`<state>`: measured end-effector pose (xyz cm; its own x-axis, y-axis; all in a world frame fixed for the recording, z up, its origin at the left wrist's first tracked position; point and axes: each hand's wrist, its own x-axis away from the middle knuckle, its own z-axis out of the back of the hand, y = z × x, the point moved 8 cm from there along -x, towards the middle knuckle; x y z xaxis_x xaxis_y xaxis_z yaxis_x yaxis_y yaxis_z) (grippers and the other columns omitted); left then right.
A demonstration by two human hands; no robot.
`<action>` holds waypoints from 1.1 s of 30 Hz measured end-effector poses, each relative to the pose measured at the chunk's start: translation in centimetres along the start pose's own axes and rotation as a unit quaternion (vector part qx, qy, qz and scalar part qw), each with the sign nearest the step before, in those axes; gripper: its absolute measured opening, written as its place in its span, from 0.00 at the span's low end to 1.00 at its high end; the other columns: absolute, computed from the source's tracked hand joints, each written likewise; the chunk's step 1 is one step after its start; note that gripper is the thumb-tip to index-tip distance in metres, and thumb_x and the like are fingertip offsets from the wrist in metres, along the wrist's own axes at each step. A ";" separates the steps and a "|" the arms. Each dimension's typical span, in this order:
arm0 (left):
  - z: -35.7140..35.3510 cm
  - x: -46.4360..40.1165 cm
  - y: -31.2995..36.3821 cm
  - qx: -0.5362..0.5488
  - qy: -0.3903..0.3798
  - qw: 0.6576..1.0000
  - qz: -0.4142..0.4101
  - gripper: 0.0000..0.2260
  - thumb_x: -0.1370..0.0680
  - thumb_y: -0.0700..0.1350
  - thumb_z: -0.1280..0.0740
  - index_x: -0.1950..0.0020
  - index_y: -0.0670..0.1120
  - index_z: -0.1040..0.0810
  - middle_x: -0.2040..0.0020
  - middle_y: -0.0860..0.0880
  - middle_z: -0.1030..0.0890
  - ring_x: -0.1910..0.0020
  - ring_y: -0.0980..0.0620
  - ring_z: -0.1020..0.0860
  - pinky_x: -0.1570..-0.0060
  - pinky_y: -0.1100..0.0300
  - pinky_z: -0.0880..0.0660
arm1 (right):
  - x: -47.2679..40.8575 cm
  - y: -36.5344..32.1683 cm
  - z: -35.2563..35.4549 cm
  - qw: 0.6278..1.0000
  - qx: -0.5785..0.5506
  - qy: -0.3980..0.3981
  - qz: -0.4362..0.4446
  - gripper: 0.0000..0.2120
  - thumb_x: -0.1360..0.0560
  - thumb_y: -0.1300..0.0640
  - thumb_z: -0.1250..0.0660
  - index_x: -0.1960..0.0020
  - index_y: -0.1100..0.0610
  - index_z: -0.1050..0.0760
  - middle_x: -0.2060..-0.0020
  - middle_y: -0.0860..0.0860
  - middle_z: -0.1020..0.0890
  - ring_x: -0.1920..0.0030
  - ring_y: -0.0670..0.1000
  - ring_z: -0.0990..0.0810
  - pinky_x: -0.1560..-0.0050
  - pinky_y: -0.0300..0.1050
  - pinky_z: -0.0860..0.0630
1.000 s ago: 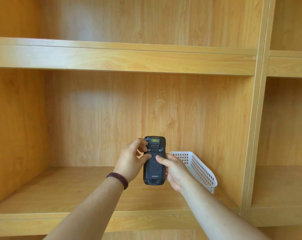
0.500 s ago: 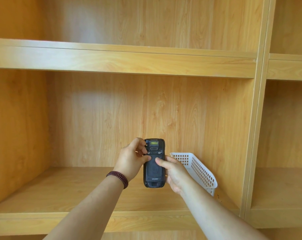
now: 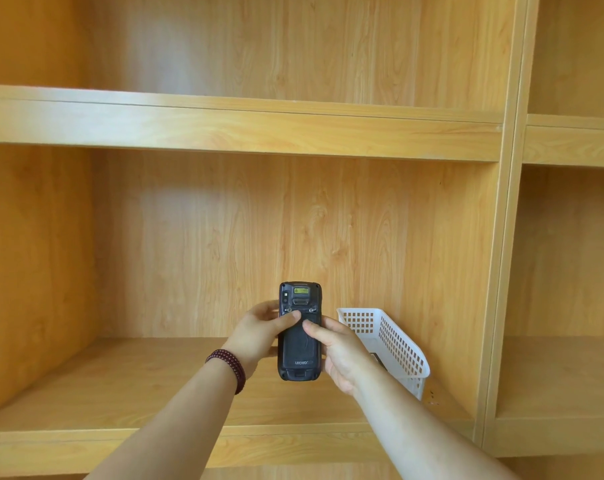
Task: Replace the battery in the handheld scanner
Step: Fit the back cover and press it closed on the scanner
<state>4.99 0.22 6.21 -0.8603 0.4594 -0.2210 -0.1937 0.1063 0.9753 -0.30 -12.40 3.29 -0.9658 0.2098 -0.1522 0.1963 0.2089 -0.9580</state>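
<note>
Early stage: battery cover still on.

You hold the scanner [image 3: 299,330] upright, back facing you, above the shelf [image 3: 86,386] toward its right end. Left hand [image 3: 255,336] and right hand [image 3: 340,355] clasp its sides, thumbs pressed on the cover below the two latches. Cover not yet off; swap all ahead. White basket [image 3: 402,344] leans in the shelf's back right corner; something dark lies inside, unclear what.

Scanner [image 3: 299,336] front face hidden, turned away; its sides are covered by left hand [image 3: 255,337] and right hand [image 3: 342,355]. Basket [image 3: 402,344] contents mostly hidden behind right hand, one dark item unidentifiable. Both forearms cut by bottom edge.
</note>
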 end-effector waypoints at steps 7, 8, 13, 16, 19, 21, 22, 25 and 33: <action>0.7 -0.2 0.4 0.017 -0.002 0.999 0.028 0.10 0.25 0.41 0.28 0.45 0.41 0.19 0.50 0.44 0.14 0.51 0.47 0.16 0.57 0.50 0.18 | -0.1 -0.3 -0.9 1.000 -0.001 -0.009 -0.003 0.12 0.21 0.53 0.34 0.40 0.56 0.20 0.45 0.55 0.15 0.43 0.54 0.18 0.49 0.56 0.19; 0.8 -0.2 0.4 0.020 -0.004 0.999 0.031 0.10 0.25 0.41 0.28 0.45 0.41 0.19 0.50 0.44 0.14 0.51 0.47 0.16 0.57 0.50 0.18 | -0.2 -0.3 -0.9 1.000 -0.001 -0.004 -0.002 0.12 0.21 0.54 0.34 0.41 0.56 0.20 0.45 0.56 0.15 0.43 0.54 0.18 0.49 0.56 0.19; 0.7 -0.2 0.6 0.014 -0.014 1.000 0.023 0.11 0.26 0.41 0.27 0.44 0.41 0.19 0.51 0.44 0.14 0.51 0.48 0.15 0.58 0.51 0.18 | -0.6 0.0 -0.7 1.000 -0.018 0.012 -0.011 0.11 0.22 0.56 0.33 0.41 0.58 0.20 0.44 0.57 0.16 0.41 0.56 0.19 0.44 0.62 0.21; 0.7 0.0 0.2 0.018 -0.048 0.998 0.038 0.14 0.26 0.43 0.27 0.42 0.44 0.21 0.47 0.43 0.15 0.49 0.47 0.16 0.54 0.50 0.18 | -0.7 0.1 -0.6 0.999 -0.029 0.003 -0.013 0.11 0.22 0.55 0.33 0.41 0.57 0.20 0.44 0.57 0.16 0.41 0.57 0.19 0.46 0.62 0.20; 0.7 0.3 -0.7 -0.010 -0.077 0.995 0.065 0.13 0.25 0.44 0.28 0.42 0.43 0.21 0.46 0.42 0.16 0.49 0.45 0.16 0.55 0.47 0.18 | -0.8 -0.1 -0.6 0.999 -0.041 -0.010 -0.011 0.13 0.21 0.55 0.34 0.39 0.58 0.21 0.43 0.56 0.16 0.40 0.57 0.19 0.46 0.60 0.19; 1.0 0.3 -0.8 -0.019 -0.065 0.996 0.061 0.12 0.24 0.43 0.29 0.43 0.40 0.21 0.48 0.41 0.15 0.51 0.45 0.16 0.58 0.48 0.18 | -0.9 -0.1 -0.7 0.999 -0.037 -0.025 -0.014 0.14 0.21 0.55 0.34 0.38 0.58 0.22 0.42 0.56 0.16 0.39 0.56 0.20 0.42 0.62 0.21; 1.1 0.2 -0.8 -0.019 -0.058 0.997 0.057 0.11 0.24 0.43 0.29 0.44 0.39 0.21 0.49 0.41 0.15 0.52 0.45 0.16 0.59 0.49 0.18 | -0.9 -0.1 -0.8 0.999 -0.030 -0.035 -0.017 0.14 0.22 0.56 0.33 0.38 0.57 0.22 0.42 0.56 0.16 0.39 0.56 0.20 0.41 0.62 0.22; 1.2 0.2 -0.7 -0.016 -0.050 0.997 0.052 0.09 0.23 0.42 0.30 0.45 0.40 0.21 0.52 0.43 0.14 0.54 0.47 0.15 0.61 0.50 0.18 | -0.9 0.1 -0.8 0.999 0.003 -0.041 -0.016 0.13 0.22 0.61 0.33 0.38 0.58 0.22 0.43 0.56 0.16 0.39 0.56 0.19 0.40 0.63 0.23; 0.8 0.4 -1.1 -0.038 -0.105 0.992 0.064 0.18 0.28 0.37 0.26 0.40 0.46 0.24 0.45 0.42 0.18 0.49 0.44 0.16 0.54 0.47 0.18 | -0.9 -0.3 -0.3 1.000 0.008 -0.017 -0.003 0.12 0.22 0.61 0.33 0.40 0.57 0.20 0.45 0.55 0.15 0.41 0.56 0.18 0.42 0.63 0.22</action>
<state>5.21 0.98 5.06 -0.7643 0.6395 -0.0830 -0.1305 -0.0274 0.9911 0.55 -12.33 3.76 -0.9723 0.1754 -0.1545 0.1881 0.1948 -0.9626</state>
